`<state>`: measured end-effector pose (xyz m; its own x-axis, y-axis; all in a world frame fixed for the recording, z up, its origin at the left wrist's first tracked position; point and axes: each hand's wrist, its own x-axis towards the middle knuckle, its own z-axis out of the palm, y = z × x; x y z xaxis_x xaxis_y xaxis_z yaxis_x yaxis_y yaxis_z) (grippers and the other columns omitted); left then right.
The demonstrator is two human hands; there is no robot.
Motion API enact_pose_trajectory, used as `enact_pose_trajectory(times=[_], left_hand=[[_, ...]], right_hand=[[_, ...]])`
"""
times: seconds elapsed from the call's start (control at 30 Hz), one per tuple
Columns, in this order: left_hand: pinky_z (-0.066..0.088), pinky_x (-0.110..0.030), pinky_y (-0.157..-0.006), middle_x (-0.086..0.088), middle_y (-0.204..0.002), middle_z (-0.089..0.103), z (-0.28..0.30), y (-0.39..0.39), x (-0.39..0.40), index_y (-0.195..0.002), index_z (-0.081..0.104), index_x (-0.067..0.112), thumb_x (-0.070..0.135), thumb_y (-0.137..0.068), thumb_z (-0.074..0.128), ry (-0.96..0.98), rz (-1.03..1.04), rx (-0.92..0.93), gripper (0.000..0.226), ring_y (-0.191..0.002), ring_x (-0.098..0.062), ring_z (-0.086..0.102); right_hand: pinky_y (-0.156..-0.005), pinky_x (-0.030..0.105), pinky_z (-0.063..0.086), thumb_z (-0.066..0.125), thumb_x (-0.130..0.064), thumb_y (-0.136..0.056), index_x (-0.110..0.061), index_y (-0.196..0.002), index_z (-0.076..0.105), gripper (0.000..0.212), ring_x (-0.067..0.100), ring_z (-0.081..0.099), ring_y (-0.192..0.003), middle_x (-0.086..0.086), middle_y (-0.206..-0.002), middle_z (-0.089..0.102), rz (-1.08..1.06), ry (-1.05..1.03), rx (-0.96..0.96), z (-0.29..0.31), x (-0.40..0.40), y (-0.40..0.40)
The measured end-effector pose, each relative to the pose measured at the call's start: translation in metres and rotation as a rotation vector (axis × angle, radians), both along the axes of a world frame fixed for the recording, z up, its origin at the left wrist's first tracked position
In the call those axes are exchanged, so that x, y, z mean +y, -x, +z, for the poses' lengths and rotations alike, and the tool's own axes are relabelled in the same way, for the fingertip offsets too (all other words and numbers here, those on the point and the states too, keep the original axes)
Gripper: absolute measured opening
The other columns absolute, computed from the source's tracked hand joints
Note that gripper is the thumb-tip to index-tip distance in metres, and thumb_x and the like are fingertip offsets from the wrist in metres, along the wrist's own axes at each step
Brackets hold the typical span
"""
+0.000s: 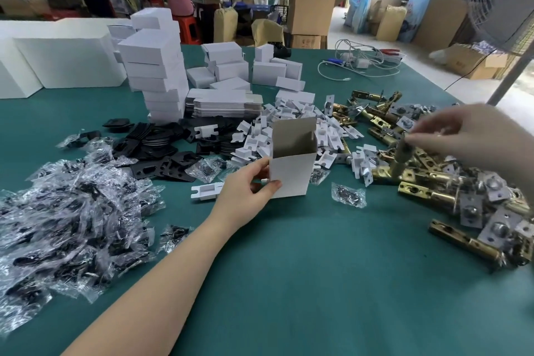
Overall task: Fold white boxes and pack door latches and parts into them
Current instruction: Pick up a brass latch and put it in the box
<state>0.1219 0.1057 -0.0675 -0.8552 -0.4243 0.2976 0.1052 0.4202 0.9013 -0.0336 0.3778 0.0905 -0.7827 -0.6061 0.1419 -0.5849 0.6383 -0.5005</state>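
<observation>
On the green surface (303, 254), mid-way, my left grip (245, 191) pinches the light, crushable white box (291, 173) by its lower corner while my right grip (459, 136) clamps a heavy brass latch (400, 162) by its end.

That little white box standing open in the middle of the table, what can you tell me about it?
The white box looks like thin folded cardboard, white outside and grey-brown inside. It stands upright on the green table with its top open, the lid flap raised at the back and a smaller side flap beside it. The left hand grips its lower left corner, thumb on the front face. Behind it lies a pile of small white inserts. Whether anything is inside cannot be seen.
</observation>
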Motion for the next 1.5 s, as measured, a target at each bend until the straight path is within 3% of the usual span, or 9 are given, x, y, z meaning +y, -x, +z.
enact_pose_trajectory(times=[0.17,0.33,0.47,0.6,1.07,1.17,1.27,1.4,1.5], left_hand=[[0.051,-0.015,-0.085,0.025,-0.101,0.068,0.0,-0.001,-0.002,-0.108,0.057,0.058,0.027,-0.086,0.067,-0.014,-0.012,-0.014,0.039,-0.095,0.001,0.065],[0.049,-0.008,-0.077,0.019,-0.102,0.07,0.002,-0.004,-0.007,-0.11,0.056,0.052,0.013,-0.09,0.068,-0.045,-0.045,-0.052,0.045,-0.092,0.005,0.065],[0.051,-0.011,-0.079,0.018,-0.108,0.067,0.002,-0.005,-0.009,-0.11,0.053,0.053,0.016,-0.092,0.067,-0.066,-0.058,-0.092,0.044,-0.097,0.005,0.064],[0.049,-0.01,-0.078,0.015,-0.106,0.067,0.001,-0.004,-0.011,-0.11,0.054,0.047,0.014,-0.091,0.067,-0.109,-0.047,-0.082,0.04,-0.094,0.005,0.065],[0.053,-0.02,-0.089,-0.002,-0.115,0.067,0.004,-0.005,-0.01,-0.124,0.058,0.028,0.006,-0.091,0.067,-0.173,-0.104,-0.094,0.041,-0.103,-0.014,0.066],[0.052,-0.016,-0.083,-0.002,-0.114,0.067,0.003,-0.005,-0.01,-0.12,0.059,0.031,0.007,-0.09,0.067,-0.19,-0.093,-0.09,0.039,-0.099,-0.009,0.067],[0.053,-0.019,-0.085,-0.001,-0.114,0.068,0.002,-0.004,-0.011,-0.124,0.06,0.029,0.011,-0.09,0.069,-0.177,-0.085,-0.1,0.04,-0.102,-0.011,0.066],[0.053,-0.027,-0.092,-0.003,-0.116,0.068,0.0,-0.002,-0.012,-0.13,0.059,0.021,0.011,-0.09,0.067,-0.164,-0.09,-0.103,0.042,-0.106,-0.014,0.066],[0.052,-0.025,-0.092,-0.003,-0.116,0.068,-0.001,-0.002,-0.012,-0.13,0.059,0.02,0.011,-0.091,0.067,-0.166,-0.105,-0.094,0.041,-0.105,-0.014,0.066]], right_hand=[[-0.043,0.007,0.039,0.071,-0.039,-0.078,-0.027,-0.087,0.069,0.015,-0.005,0.048,-0.045,-0.016,-0.062,0.066,0.212,0.338,-0.061,0.033,-0.05,-0.028],[-0.085,0.039,0.057,0.071,-0.039,-0.082,-0.032,-0.089,0.068,0.01,0.023,0.067,-0.09,-0.002,-0.094,0.072,0.343,0.333,-0.024,0.041,-0.104,-0.041],[-0.096,0.035,0.049,0.071,-0.042,-0.084,-0.031,-0.091,0.069,0.013,0.013,0.059,-0.105,-0.009,-0.107,0.065,0.394,0.173,0.124,0.035,-0.128,-0.038],[-0.089,0.022,0.044,0.071,-0.04,-0.085,-0.03,-0.09,0.07,0.012,0.011,0.059,-0.105,-0.007,-0.108,0.065,0.395,0.174,0.163,0.028,-0.131,-0.032],[-0.086,0.02,0.037,0.072,-0.039,-0.085,-0.026,-0.094,0.074,0.016,0.003,0.048,-0.098,-0.007,-0.11,0.056,0.503,-0.196,0.248,-0.017,-0.139,-0.034],[-0.067,0.008,0.045,0.065,-0.041,-0.09,-0.032,-0.096,0.069,0.011,-0.009,0.059,-0.077,-0.019,-0.093,0.065,0.43,0.046,0.031,-0.021,-0.138,-0.029],[-0.047,0.012,0.039,0.053,-0.04,-0.099,-0.023,-0.083,0.069,0.028,-0.001,0.049,-0.048,-0.009,-0.074,0.067,0.037,0.451,0.014,-0.03,-0.134,-0.004],[-0.048,0.022,0.042,0.046,-0.018,-0.102,-0.006,-0.118,0.065,0.028,0.012,0.052,-0.054,0.009,-0.109,0.07,-0.103,-0.159,0.006,-0.075,-0.126,0.026],[-0.08,0.035,0.052,0.044,-0.027,-0.099,-0.005,-0.122,0.061,0.036,0.032,0.06,-0.098,0.021,-0.121,0.061,-0.055,-0.489,0.063,-0.102,-0.128,0.032]])
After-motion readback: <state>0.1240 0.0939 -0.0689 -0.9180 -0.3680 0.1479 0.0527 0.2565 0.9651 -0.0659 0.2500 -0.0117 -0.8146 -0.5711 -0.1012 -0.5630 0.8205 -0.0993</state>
